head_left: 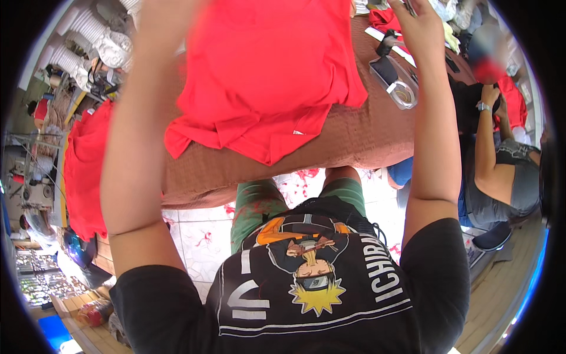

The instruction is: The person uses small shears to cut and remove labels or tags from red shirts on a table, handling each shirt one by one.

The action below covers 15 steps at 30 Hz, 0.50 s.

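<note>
Spread over the brown cloth-covered table [380,135] is a red garment [271,59], its lower edge bunched in folds with a small white label. My left hand [171,15] is at the top edge beside the garment, smeared by motion and partly cut off, so its fingers cannot be read. To the right of the garment, my right hand [425,26] is raised with its fingers bent around a small dark thing that I cannot make out. Below that hand lies a clear plastic container [407,103] with a pale ring-shaped roll in it.
More red fabric [88,171] hangs at the left, near shelves with white ribbed rolls [68,62]. At the right, a co-worker [507,171] wearing a wristwatch sits by red and black cloth. Red scraps [203,239] litter the tiled floor under the table.
</note>
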Tool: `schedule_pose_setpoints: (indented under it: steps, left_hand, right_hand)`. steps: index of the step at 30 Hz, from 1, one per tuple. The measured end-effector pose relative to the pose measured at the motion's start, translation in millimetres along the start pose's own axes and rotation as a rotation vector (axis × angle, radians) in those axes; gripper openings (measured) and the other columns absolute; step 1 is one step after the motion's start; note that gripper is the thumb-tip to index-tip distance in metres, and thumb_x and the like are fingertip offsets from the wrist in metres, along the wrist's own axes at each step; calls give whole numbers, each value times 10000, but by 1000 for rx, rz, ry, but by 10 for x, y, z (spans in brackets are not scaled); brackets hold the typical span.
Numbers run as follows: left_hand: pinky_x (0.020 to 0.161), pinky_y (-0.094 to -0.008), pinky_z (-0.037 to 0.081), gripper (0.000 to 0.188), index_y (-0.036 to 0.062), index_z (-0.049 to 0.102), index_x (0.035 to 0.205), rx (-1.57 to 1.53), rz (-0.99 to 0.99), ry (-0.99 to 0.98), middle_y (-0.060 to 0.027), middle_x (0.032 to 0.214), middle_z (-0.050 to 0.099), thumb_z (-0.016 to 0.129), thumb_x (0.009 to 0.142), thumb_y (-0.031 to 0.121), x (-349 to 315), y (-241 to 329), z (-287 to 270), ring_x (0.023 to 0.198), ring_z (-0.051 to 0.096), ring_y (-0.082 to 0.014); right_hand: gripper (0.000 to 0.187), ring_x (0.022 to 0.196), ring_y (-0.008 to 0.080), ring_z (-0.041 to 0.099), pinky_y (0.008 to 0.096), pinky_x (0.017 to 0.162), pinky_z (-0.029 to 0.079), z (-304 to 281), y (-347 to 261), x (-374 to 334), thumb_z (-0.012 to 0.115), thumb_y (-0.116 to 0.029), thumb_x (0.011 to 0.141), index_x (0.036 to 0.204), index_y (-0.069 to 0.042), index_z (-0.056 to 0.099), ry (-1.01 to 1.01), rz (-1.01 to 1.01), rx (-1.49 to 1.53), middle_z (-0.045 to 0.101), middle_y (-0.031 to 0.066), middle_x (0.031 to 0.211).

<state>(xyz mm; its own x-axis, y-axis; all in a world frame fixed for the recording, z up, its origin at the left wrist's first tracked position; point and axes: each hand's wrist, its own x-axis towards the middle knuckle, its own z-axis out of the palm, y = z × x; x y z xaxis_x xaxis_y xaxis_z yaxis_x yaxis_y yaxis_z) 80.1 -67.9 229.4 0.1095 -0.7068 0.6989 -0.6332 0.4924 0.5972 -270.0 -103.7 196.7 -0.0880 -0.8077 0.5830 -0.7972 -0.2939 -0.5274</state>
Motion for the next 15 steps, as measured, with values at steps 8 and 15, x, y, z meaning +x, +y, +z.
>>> schedule_pose_setpoints:
  steps: [8, 15]
  left_hand:
    - [753, -326, 458, 208, 44, 617, 991, -1003, 859, -1026, -53, 1041, 634, 563, 856, 192, -1823, 2297, 719, 918, 606, -193]
    - [741, -346, 466, 182, 58, 630, 895, -1217, 1076, -1029, -50, 996, 641, 577, 807, 208, -2173, 2627, 625, 910, 612, -209]
  right_hand:
    - [230, 803, 322, 663, 380, 701, 495, 171, 465, -624, 660, -226, 839, 999, -63, 680, -428, -227, -57, 679, 165, 862]
    - [205, 814, 334, 664, 419, 711, 505, 195, 1187, -998, 663, -150, 789, 981, -81, 678, -654, -239, -208, 688, 153, 868]
